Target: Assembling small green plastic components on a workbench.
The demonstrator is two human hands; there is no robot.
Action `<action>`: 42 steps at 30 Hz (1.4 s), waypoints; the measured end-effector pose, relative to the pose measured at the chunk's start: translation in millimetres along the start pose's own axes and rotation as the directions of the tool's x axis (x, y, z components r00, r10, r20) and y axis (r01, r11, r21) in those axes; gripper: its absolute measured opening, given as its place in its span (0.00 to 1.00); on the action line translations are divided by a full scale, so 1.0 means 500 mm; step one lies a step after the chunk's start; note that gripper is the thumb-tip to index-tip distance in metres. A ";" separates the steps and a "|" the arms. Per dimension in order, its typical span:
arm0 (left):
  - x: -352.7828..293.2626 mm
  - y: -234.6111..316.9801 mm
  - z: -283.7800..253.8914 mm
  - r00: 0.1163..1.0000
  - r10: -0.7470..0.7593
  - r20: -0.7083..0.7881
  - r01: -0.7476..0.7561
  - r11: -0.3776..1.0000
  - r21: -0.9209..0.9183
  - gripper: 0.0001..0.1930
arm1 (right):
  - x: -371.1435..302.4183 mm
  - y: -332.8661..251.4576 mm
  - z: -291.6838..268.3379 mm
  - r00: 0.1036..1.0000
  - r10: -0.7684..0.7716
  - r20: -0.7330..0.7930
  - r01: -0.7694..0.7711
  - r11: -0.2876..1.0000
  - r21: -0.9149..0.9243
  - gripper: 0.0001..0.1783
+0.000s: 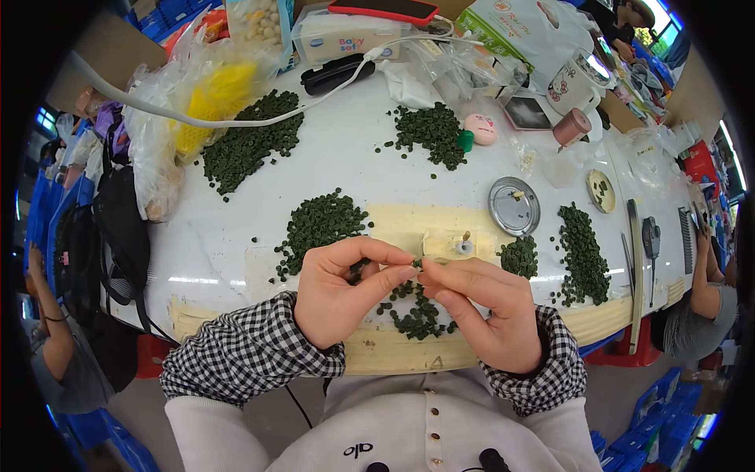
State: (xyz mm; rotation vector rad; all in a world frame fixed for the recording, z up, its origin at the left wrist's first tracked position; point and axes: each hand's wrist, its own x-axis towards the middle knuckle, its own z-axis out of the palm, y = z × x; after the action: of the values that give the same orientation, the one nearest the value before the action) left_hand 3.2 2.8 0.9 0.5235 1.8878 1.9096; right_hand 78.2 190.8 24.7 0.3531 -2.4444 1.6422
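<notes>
Lying between the fingertips of the two hands, above the near part of the desk point(346, 161): one small green piece point(418, 265), mostly covered by the fingers; judged very light, fairly stiff and perhaps a little rubbery; unlikely to break, though its smallness should make it easy to drop or flick away; best taken by its outer edges, between the tips of thumb and forefinger; slick or dry, not to be told at this size; left hand point(334, 295): thumb and forefinger brought together on the piece, parted only by its thickness; right hand point(499, 315): foremost fingertips against the piece from the opposite side; whether pinching or merely steadying, cannot tell; close by: a loose scatter of like pieces point(421, 322) below the fingers; a larger heap point(326, 224) beyond the left hand; a pale block point(436, 242) beyond the fingertips.
</notes>
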 end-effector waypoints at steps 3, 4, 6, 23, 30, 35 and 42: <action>0.002 0.005 -0.002 0.999 0.047 0.020 -0.048 0.998 0.043 0.06 | -0.003 0.006 -0.001 1.000 0.013 0.023 -0.014 0.998 0.065 0.18; 0.001 0.005 -0.003 0.997 0.076 0.028 -0.077 0.996 0.053 0.07 | -0.004 0.008 -0.001 0.999 0.022 0.031 -0.024 0.997 0.076 0.17; 0.001 -0.001 -0.005 0.992 0.124 0.040 -0.125 0.991 0.042 0.07 | -0.004 0.009 -0.001 0.998 0.041 0.044 -0.045 0.995 0.094 0.17; -0.004 0.013 -0.008 0.989 0.135 0.064 -0.139 0.989 0.054 0.07 | -0.001 0.013 -0.009 0.997 0.002 0.072 -0.010 0.993 0.115 0.18; -0.006 0.005 -0.008 0.992 0.104 0.067 -0.105 0.994 0.011 0.07 | -0.001 0.019 -0.012 0.991 -0.094 0.093 0.096 0.995 -0.012 0.19; -0.007 0.006 -0.007 0.993 0.090 0.071 -0.092 0.996 0.014 0.07 | -0.001 0.020 -0.014 0.985 -0.134 0.111 0.141 0.988 -0.059 0.20; -0.004 0.008 -0.001 0.998 0.046 0.043 -0.046 0.999 -0.004 0.06 | 0.002 0.017 -0.008 0.986 -0.158 0.059 0.163 0.980 -0.113 0.19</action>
State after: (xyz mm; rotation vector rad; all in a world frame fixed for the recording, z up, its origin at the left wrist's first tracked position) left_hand 4.2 1.3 4.8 0.6076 1.8607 1.9137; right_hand 75.0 197.3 18.9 0.5636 -2.4617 1.4341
